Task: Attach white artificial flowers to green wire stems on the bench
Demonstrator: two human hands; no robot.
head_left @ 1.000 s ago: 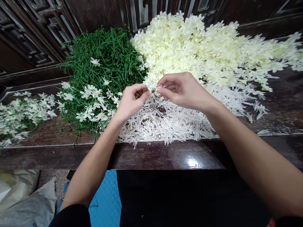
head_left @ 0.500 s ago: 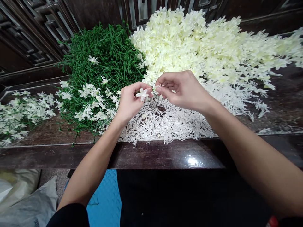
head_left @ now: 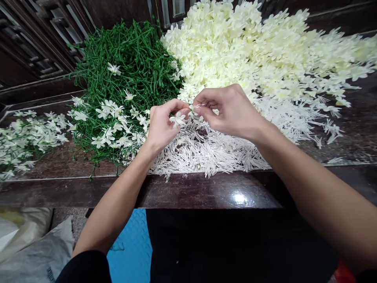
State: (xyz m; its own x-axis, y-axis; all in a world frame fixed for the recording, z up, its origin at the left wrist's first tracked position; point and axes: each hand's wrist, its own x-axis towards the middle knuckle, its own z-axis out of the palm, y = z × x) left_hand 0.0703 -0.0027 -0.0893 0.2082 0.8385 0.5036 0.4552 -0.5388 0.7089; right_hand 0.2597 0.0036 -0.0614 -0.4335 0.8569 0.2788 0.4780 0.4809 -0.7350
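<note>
My left hand (head_left: 161,125) is closed in a pinch on a small white artificial flower (head_left: 177,119) on a green stem. My right hand (head_left: 228,110) is closed too, its fingertips pinching a thin white stamen piece (head_left: 198,106) right beside the flower. Both hands hover over a spread of white stamen pieces (head_left: 212,151) on the dark wooden table (head_left: 188,190). Behind them lies a large heap of cream petals (head_left: 259,55). To the left is a heap of green stems (head_left: 129,63), several with flowers on them.
A bunch of finished flower sprigs (head_left: 26,137) lies at the table's left end. Dark carved wood panels (head_left: 44,35) stand behind the table. Below the table edge are a blue mat (head_left: 131,245) and pale bags (head_left: 32,247) on the floor.
The flower in my left hand has turned to face the camera. My right hand has drawn slightly away from it, now pinching a stamen piece. The view has tilted a little.
</note>
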